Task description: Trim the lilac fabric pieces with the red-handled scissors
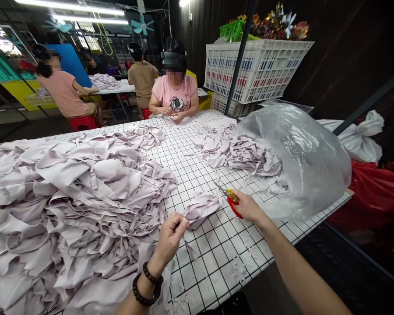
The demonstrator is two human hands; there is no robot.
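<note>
From where I stand, the operator's left wrist carries two dark beaded bracelets. The left hand has thumb and index finger pressed together, pinching the near-left edge of a pale lilac fabric piece. The fabric piece lies crumpled on the worktable, between the large fabric heap and the scissors. The right hand is closed around the red and yellow handles of the scissors. The blades point away from the operator, near the fabric piece; I cannot tell whether they are parted.

Pale fabric scraps are scattered toward the near table edge. The tabletop is white with a black grid. The large fabric heap covers its left side. Beyond the right hand, a smaller fabric pile lies beside a clear plastic bag. A red bag is located past the right table edge.

At the far side, a co-worker in a pink printed shirt holds both hands close together at the tabletop. White plastic crates are stacked to the right, topped by a green basket. Farther back is a second table.
</note>
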